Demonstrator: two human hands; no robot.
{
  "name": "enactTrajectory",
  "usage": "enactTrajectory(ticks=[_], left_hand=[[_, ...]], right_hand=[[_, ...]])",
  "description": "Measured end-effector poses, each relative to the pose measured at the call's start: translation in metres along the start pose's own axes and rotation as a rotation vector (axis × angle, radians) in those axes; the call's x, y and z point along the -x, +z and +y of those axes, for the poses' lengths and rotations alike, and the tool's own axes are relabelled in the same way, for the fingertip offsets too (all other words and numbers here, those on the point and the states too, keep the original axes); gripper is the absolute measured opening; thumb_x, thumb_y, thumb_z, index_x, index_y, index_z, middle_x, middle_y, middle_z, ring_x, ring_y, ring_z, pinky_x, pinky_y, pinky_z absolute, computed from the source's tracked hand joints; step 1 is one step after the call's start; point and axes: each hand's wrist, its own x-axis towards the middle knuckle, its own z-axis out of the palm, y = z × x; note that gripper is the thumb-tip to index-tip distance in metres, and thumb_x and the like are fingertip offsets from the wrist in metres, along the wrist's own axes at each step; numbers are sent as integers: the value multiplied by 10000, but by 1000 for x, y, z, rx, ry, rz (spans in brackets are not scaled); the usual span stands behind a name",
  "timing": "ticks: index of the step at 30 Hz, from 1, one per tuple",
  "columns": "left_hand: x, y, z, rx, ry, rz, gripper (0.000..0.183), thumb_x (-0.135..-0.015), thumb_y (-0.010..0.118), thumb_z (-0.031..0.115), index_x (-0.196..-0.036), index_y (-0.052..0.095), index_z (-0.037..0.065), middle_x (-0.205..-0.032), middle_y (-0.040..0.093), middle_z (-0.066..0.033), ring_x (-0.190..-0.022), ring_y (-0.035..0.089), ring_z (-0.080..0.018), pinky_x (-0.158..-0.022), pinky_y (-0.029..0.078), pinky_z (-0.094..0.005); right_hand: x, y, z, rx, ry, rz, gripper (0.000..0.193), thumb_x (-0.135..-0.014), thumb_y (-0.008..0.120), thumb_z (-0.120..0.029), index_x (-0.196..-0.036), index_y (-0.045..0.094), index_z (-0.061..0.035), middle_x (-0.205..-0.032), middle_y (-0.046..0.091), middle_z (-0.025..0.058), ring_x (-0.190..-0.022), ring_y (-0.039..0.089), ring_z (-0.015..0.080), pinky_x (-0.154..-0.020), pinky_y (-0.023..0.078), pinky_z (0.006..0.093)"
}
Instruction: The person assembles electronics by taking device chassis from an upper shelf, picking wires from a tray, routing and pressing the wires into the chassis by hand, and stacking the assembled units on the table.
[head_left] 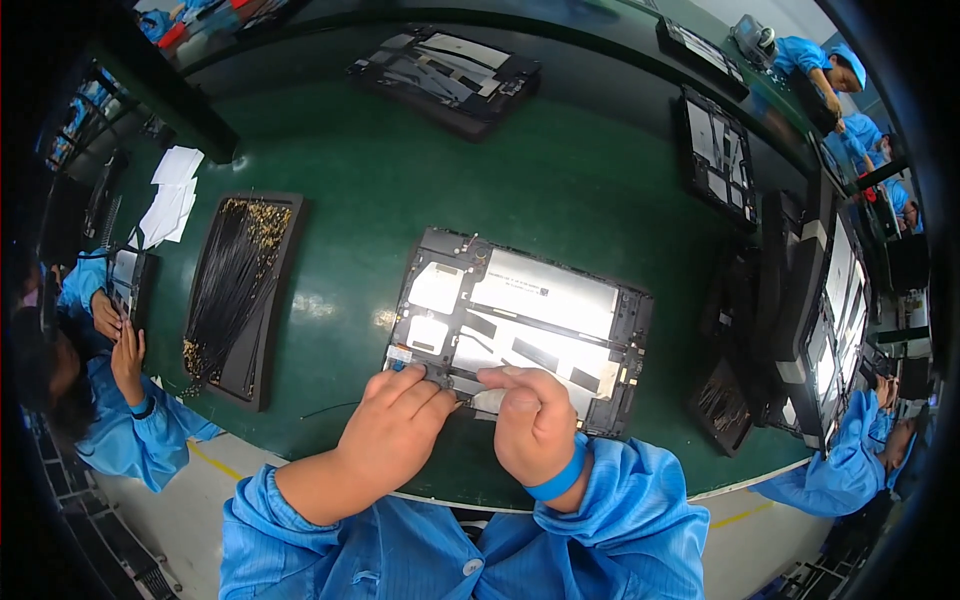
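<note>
An open tablet [545, 318] with silver plates and a black frame lies at a slant before me, its insides facing up. My left hand [395, 428] is closed over the lower left edge of the tablet, fingers bent and pressed together. A thin black cable [332, 408] trails out to the left from under those fingers. My right hand [532, 425], with a blue band at the wrist, is curled at the tablet's lower edge close to the left fingertips. Something pale [488, 401] shows by its fingers; its kind is not clear.
A dark tray [262, 345] of black cables with gold ends sits at left. More open tablets lie at the back [450, 75] and right [720, 155]. A tilted stack of tablets in dark trays [835, 310] stands at right. A co-worker's hands [122, 340] work at far left.
</note>
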Motion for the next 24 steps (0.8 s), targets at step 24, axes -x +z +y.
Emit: enactTrajectory(ticks=[24], left_hand=[[17,-5,3,1385,-1299,675,333,-809,494,162,-1068,413,-29,-774,503,-29,-573,473,-77,-475,383,-183]], right_hand=[[-21,3,2,-18,174,-43,285,-882,353,-252,-984,384,11,-765,564,103,-589,518,114,-562,423,230]])
